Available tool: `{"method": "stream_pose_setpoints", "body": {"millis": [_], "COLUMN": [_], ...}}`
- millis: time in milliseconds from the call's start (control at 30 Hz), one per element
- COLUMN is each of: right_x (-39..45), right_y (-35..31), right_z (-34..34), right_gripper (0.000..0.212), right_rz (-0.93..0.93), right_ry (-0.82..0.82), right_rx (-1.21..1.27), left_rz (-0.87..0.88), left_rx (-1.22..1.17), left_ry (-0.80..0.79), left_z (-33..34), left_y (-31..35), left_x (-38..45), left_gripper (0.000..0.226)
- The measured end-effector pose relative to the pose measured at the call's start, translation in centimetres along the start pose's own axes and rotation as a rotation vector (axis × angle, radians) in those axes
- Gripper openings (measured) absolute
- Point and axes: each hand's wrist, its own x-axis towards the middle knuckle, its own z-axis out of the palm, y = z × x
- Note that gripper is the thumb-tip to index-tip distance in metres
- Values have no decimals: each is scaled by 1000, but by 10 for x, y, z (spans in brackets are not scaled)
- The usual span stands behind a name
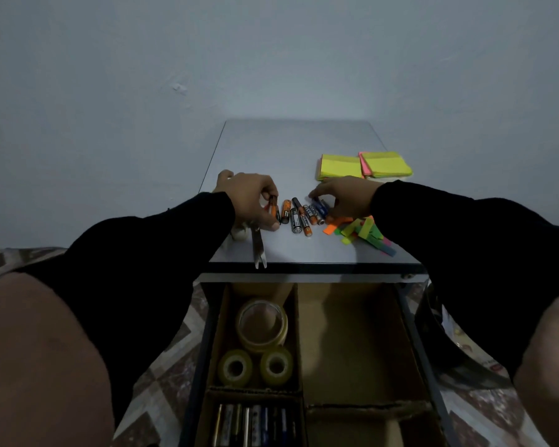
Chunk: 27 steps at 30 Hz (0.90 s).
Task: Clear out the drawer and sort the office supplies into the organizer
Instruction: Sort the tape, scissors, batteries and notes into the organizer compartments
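Observation:
Several batteries [299,217] lie in a loose row on the grey table top [291,146]. My left hand [252,195] pinches an orange and black battery [273,209] at the row's left end. My right hand [342,196] rests on the blue batteries [319,208] at the right end, fingers curled around them. Below the table, the open drawer holds a cardboard organizer [352,350]: three tape rolls [262,324] fill its left compartment, and several batteries [255,425] fill the near left one.
Two stacks of yellow sticky notes [365,165] sit at the back right of the table. Coloured page flags [362,232] lie scattered right of the batteries. Scissors [259,250] point over the table's front edge. A small white object [239,233] lies under my left wrist.

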Motion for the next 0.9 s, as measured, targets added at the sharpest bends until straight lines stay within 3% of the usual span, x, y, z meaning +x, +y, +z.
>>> {"method": "stream_pose_setpoints", "body": {"millis": [333,900], "right_x": [-8,-8], "right_y": [-10,-34], "right_z": [-3,5], "right_gripper": [53,65], "right_rz": [-3,-24], "right_ry": [171,27], "right_rx": [130,54], "left_rz": [-8,-57], "left_rx": [212,163], "left_ry": [-160,-87], "left_z": [1,9], "left_y": [23,18], "left_x": [16,19], "left_gripper": [73,51]}}
